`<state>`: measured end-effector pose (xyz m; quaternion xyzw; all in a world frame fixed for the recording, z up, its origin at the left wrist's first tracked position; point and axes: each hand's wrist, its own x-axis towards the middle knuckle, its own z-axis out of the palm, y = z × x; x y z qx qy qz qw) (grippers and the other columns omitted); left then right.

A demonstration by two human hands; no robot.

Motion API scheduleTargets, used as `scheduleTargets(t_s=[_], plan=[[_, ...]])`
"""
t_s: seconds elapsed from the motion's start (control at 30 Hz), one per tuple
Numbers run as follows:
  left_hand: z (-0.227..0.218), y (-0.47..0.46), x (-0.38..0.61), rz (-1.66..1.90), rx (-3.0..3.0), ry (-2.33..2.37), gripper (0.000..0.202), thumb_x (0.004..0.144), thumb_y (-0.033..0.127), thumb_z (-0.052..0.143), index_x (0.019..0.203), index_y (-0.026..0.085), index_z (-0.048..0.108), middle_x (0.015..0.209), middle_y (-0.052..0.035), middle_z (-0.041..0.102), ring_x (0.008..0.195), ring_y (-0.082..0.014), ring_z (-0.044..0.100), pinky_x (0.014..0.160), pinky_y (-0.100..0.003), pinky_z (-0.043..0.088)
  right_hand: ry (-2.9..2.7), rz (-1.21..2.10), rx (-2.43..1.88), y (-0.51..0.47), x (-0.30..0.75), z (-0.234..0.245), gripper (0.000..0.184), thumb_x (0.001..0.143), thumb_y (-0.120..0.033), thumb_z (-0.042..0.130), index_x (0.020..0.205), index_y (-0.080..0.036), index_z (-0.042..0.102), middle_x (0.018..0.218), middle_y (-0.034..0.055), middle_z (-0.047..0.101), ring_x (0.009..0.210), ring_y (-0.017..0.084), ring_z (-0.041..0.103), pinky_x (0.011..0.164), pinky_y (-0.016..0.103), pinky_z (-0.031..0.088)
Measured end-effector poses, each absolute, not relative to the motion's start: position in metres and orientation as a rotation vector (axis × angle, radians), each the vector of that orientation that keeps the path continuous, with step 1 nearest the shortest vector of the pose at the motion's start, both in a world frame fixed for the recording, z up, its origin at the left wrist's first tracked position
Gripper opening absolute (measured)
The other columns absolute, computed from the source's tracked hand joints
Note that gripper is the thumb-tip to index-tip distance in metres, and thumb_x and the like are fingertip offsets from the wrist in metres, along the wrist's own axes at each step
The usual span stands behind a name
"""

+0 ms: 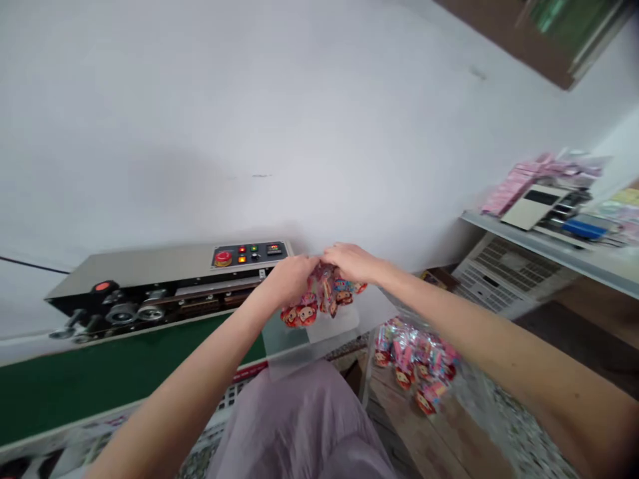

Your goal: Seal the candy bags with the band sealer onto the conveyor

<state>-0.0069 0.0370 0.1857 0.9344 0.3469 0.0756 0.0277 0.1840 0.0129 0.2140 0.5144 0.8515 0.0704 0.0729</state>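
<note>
My left hand [295,274] and my right hand [353,262] are close together at the right end of a sealing machine [174,266]. Both are closed, fingers pinching the upper parts of small clear plastic packets [305,313] printed with red-haired cartoon faces. Several of these packets hang or rest just below my fingers, over a whitish sheet or tray [337,324]. Whether each hand grips one packet or more is hidden. Below my right forearm, a clear plastic bag [372,382] holds more of the same packets [414,359].
A green conveyor belt [124,366] runs left along the machine, whose control panel [249,254] has a red button and lit lamps. At right, a shelf [564,243] carries pink packs [522,183] and a small device [532,206]. A white wall [299,120] stands behind.
</note>
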Motion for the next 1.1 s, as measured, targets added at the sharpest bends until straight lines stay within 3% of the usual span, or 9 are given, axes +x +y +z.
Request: scheduleTargets(t_s=[0.2, 0.3, 0.47, 0.63, 0.73, 0.83, 0.97, 1.1], plan=[[0.131, 0.074, 0.001, 0.082, 2.669, 1.123, 0.039, 0.078, 0.014, 0.063, 0.116, 0.019, 0.062, 0.114, -0.0125, 0.071, 0.107, -0.0289, 0.067, 0.086, -0.033, 0.05, 2.505, -0.033, 1.6, 0.038, 0.183, 0.154, 0.029, 0.081, -0.008, 0.057, 0.106, -0.018, 0.07, 0.11, 0.0116, 0.07, 0.105, 0.026, 0.061, 0.083, 0.031, 0.042], [0.134, 0.092, 0.004, 0.052, 2.582, 1.069, 0.049, 0.074, 0.021, 0.07, 0.122, 0.016, 0.06, 0.117, -0.0123, 0.07, 0.107, -0.0281, 0.066, 0.086, -0.031, 0.049, 2.48, -0.211, 1.613, 0.055, 0.193, 0.158, 0.028, 0.078, -0.014, 0.064, 0.104, -0.02, 0.07, 0.105, 0.007, 0.072, 0.1, 0.024, 0.063, 0.077, 0.028, 0.042], [0.149, 0.111, 0.02, -0.009, 2.457, 0.857, 0.065, 0.071, 0.039, 0.077, 0.13, 0.019, 0.056, 0.121, -0.0038, 0.069, 0.105, -0.0209, 0.066, 0.08, -0.023, 0.049, 2.331, -0.575, 1.589, 0.08, 0.23, 0.182, 0.032, 0.065, -0.019, 0.077, 0.096, -0.02, 0.072, 0.076, -0.0048, 0.069, 0.071, 0.015, 0.061, 0.06, 0.022, 0.04], [0.127, 0.126, 0.056, -0.078, 2.415, 0.78, 0.057, 0.068, 0.033, 0.08, 0.121, 0.018, 0.065, 0.108, -0.0015, 0.074, 0.095, -0.0209, 0.069, 0.076, -0.024, 0.052, 2.225, -0.744, 1.627, 0.095, 0.263, 0.158, 0.042, 0.057, -0.028, 0.082, 0.096, -0.018, 0.073, 0.072, -0.0052, 0.067, 0.068, 0.015, 0.059, 0.059, 0.023, 0.041], [0.112, 0.13, 0.069, -0.031, 2.453, 0.847, 0.057, 0.069, 0.032, 0.082, 0.122, 0.019, 0.065, 0.107, -0.0029, 0.074, 0.095, -0.0226, 0.07, 0.078, -0.027, 0.053, 2.229, -0.796, 1.7, 0.107, 0.277, 0.133, 0.049, 0.055, -0.03, 0.081, 0.102, -0.018, 0.072, 0.084, -0.0021, 0.072, 0.077, 0.017, 0.063, 0.062, 0.023, 0.045], [0.105, 0.119, 0.067, 0.1, 2.534, 0.96, 0.045, 0.079, 0.03, 0.076, 0.122, 0.021, 0.064, 0.117, -0.0075, 0.07, 0.108, -0.0262, 0.066, 0.091, -0.033, 0.052, 2.275, -0.86, 1.764, 0.116, 0.289, 0.115, 0.058, 0.054, -0.024, 0.079, 0.112, -0.018, 0.071, 0.102, 0.0015, 0.075, 0.09, 0.02, 0.067, 0.072, 0.024, 0.051], [0.09, 0.077, 0.043, 0.382, 2.613, 1.171, 0.03, 0.098, 0.026, 0.051, 0.128, 0.018, 0.055, 0.148, -0.0153, 0.046, 0.137, -0.0304, 0.044, 0.112, -0.044, 0.037, 2.362, -0.886, 1.869, 0.111, 0.298, 0.099, 0.067, 0.056, -0.018, 0.075, 0.123, -0.02, 0.067, 0.117, 0.0045, 0.073, 0.103, 0.022, 0.068, 0.088, 0.029, 0.052], [0.061, 0.03, 0.01, 0.662, 2.413, 1.589, 0.027, 0.104, 0.031, 0.038, 0.123, 0.018, 0.053, 0.124, -0.0135, 0.061, 0.119, -0.0261, 0.058, 0.1, -0.038, 0.046, 2.482, -0.762, 2.008, 0.087, 0.297, 0.086, 0.07, 0.069, -0.021, 0.069, 0.138, -0.02, 0.057, 0.139, 0.0084, 0.062, 0.121, 0.024, 0.06, 0.102, 0.034, 0.047]])
